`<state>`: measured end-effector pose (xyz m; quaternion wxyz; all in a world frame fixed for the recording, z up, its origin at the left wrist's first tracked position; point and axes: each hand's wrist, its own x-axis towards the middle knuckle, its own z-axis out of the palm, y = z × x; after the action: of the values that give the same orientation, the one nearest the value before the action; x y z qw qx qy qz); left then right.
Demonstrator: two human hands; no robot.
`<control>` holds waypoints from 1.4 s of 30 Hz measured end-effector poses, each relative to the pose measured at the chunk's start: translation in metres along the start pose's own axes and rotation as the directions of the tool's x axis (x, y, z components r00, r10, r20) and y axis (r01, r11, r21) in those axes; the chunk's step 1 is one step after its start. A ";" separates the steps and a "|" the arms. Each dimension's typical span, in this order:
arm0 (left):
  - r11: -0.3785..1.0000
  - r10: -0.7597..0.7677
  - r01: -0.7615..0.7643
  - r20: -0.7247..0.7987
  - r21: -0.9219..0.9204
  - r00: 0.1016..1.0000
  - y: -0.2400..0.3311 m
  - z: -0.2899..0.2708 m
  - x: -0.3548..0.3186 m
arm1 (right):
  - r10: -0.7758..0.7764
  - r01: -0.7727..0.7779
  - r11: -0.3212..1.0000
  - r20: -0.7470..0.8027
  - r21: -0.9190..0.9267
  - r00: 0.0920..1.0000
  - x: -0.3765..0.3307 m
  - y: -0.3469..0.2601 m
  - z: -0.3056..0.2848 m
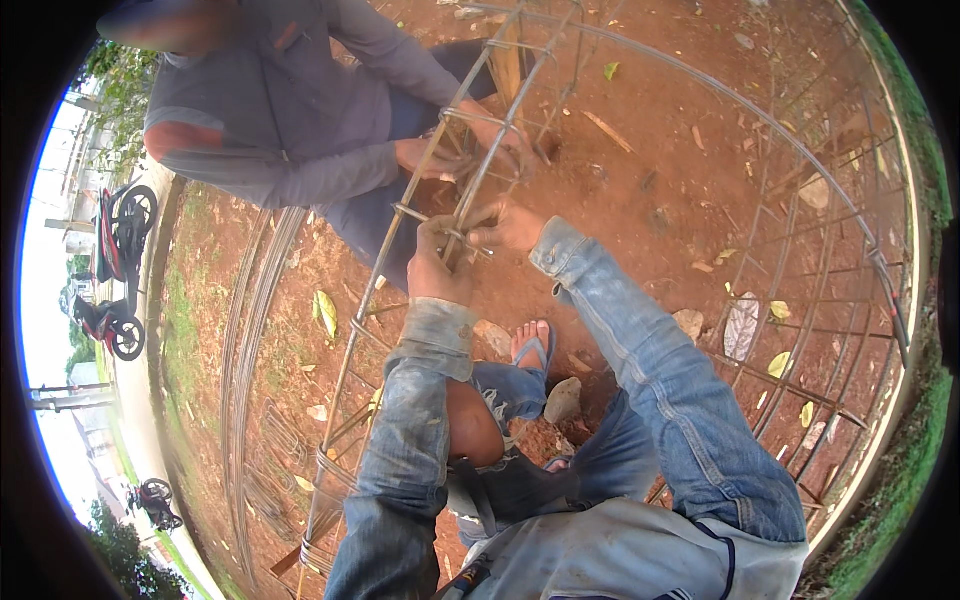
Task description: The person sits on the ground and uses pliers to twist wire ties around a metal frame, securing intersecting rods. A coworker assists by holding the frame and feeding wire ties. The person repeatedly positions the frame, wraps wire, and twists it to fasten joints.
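A long, narrow rebar cage of steel bars and tied stirrups runs slantwise from the top middle to the lower left. My left hand is closed round a bar at a stirrup, fingers curled in. Beside it, my right hand has its fingers pinched together at the same joint; whatever they hold is too small to make out. Just beyond my hands, a co-worker's two hands are at the same cage, their fingers partly hidden behind the bars.
The co-worker crouches at the upper left. Long loose bars lie on the reddish soil at left. A rusty mesh of bars spreads along the right. Stones lie by my sandalled foot. Motorbikes stand at far left.
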<state>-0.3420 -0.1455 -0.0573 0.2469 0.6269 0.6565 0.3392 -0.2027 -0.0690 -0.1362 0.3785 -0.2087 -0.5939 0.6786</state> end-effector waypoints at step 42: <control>0.785 -0.126 0.094 -0.009 -0.612 0.992 -0.041 0.006 -0.006 | 0.089 -0.088 0.996 -0.041 0.010 0.995 -0.002 -0.001 0.006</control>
<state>-0.3636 -0.1504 -0.0925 0.4388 0.4657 0.5532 0.5334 -0.2061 -0.0745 -0.1340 0.3612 -0.2473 -0.5734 0.6925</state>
